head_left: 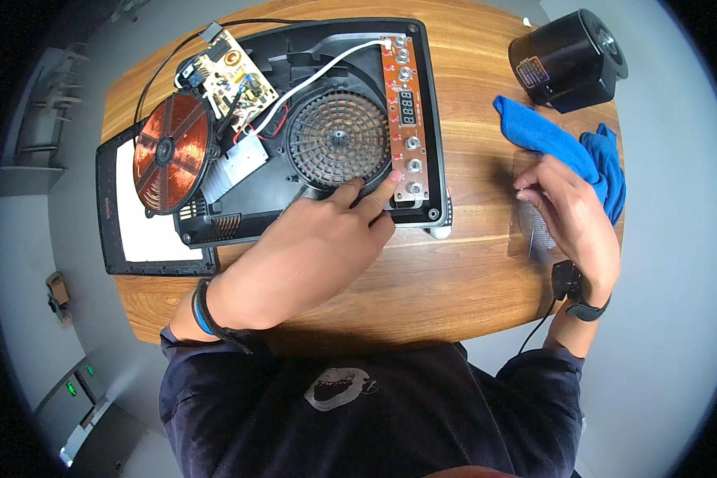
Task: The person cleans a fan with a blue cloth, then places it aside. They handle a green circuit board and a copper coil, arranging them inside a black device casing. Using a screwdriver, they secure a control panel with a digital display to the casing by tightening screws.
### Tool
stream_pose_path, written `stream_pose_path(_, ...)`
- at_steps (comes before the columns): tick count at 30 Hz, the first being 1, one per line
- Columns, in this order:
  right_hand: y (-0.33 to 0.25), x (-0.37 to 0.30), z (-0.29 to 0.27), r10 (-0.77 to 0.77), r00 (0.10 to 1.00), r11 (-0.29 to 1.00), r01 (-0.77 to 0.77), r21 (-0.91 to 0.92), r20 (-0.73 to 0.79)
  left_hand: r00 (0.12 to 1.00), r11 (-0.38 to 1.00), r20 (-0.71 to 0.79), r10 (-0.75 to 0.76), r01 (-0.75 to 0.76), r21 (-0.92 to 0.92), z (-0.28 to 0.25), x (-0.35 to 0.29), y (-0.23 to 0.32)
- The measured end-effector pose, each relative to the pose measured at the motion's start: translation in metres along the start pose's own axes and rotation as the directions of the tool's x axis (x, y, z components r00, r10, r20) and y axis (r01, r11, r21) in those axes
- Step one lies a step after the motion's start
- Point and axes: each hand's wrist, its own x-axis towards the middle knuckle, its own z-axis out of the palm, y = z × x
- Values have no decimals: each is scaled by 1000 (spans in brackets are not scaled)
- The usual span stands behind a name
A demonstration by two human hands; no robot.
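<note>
My left hand [327,235] reaches over the near edge of an opened induction cooker's black housing [279,211]. Its index finger rests at the near end of the orange control board [407,119], while other fingers lie on the round fan grille [338,137]. These fingers are apart and grip nothing visible. My right hand [570,215] hovers over a clear plastic tray [526,231], thumb and fingers pinched together; anything between them is too small to make out. A white cable [327,70] runs from the control board toward the power circuit board [235,76].
A copper coil [153,155] and silver heat sink [235,169] sit at the left, above a black-framed panel [155,269]. A blue cloth [546,135] and black cylindrical device [562,68] stand at the right. A black adapter [564,280] lies by my right wrist.
</note>
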Motion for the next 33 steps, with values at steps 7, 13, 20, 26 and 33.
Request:
stream_pose_path(7, -16, 18, -5, -74, 997, 997, 74, 0, -9, 998, 998, 20, 53, -52, -39, -4, -8, -3)
stream_pose_path(13, -33, 42, -16, -183, 981, 980, 177, -95, -58, 988, 985, 52, 145, -139, -104, -7, -29, -4)
stream_pose_path(20, -23, 80, 0, -231, 932, 970, 197, -145, -280, 967, 962, 23, 253, -249, -111, -23, -38, -22)
stream_pose_path(26, -60, 89, -1, -171, 907, 933, 274, 231, -385, 947, 875, -318, -50, -111, -471, -64, -6, -41)
stream_pose_path(33, -69, 98, -1, -510, 796, 819, 566, 101, -327, 918, 737, -278, -283, 23, -676, -65, 18, -43)
